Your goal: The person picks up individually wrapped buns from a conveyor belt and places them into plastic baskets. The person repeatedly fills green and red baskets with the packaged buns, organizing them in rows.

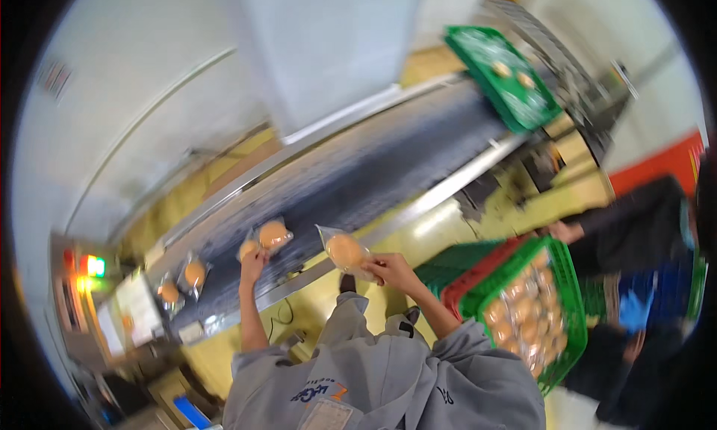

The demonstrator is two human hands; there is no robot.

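Observation:
In my right hand (392,270) is a clear plastic bag with a round brown bun (345,251), held by its edge over the near rail of the conveyor. My left hand (255,263) is at a bagged bun (248,249) over the dark conveyor belt (358,172); its fingers touch the bag's near side, but whether they grip it I cannot tell. Just beside it lies another bagged bun (274,235). Farther left on the belt are two more bagged buns (195,274) (168,291), apart from each other.
A green crate (571,318) full of bagged buns stands at my right on stacked crates. Another green crate (498,83) with a few buns sits at the belt's far right end. Co-workers in dark clothes (633,223) are at the right. A machine with lit lamps (92,266) stands left.

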